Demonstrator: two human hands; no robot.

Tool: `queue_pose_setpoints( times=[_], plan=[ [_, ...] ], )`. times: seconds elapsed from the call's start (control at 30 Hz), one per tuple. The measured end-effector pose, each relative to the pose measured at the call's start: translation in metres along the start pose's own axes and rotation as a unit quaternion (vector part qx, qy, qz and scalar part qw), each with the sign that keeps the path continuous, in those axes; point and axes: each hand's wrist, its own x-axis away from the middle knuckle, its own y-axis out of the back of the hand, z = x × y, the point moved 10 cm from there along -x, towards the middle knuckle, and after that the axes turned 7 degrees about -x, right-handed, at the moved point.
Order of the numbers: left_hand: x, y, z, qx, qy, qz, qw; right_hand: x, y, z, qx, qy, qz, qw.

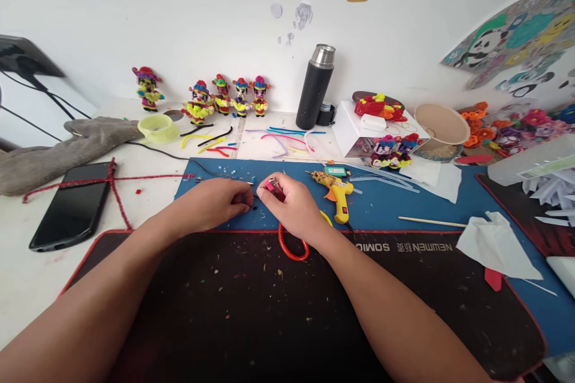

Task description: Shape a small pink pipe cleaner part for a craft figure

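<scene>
My left hand is low over the blue mat, its fingers curled together near small dark scraps; whatever they hold, if anything, is hidden. Close beside it, my right hand is closed around a small pink-red thing with a dark, metallic-looking part, mostly covered by the fingers. Below the right hand shows a red loop handle, with a bit of yellow by the wrist; the rest of that tool is hidden. A yellow hot glue gun lies just right of the right hand.
Several pipe-cleaner dolls stand along the wall. A black flask, a white box and a beige bowl are at the back. Left lie a phone and crossed red pipe cleaners. Tissue and a stick lie right.
</scene>
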Motion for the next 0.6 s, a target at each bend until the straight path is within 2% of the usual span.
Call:
queue_pose_setpoints(
  times=[0.17, 0.37, 0.6],
  plan=[
    [0.0, 0.003, 0.005, 0.007, -0.001, -0.002, 1.0, 0.0, -0.001, -0.001, 0.011, 0.002, 0.003, 1.0],
    [0.001, 0.012, 0.014, 0.013, 0.028, -0.023, 0.999, 0.001, 0.0, 0.001, 0.004, -0.001, 0.005, 1.0],
    [0.002, 0.014, 0.012, 0.02, 0.03, -0.027, 0.999, 0.0, 0.0, 0.0, 0.009, -0.003, 0.003, 1.0]
  ],
)
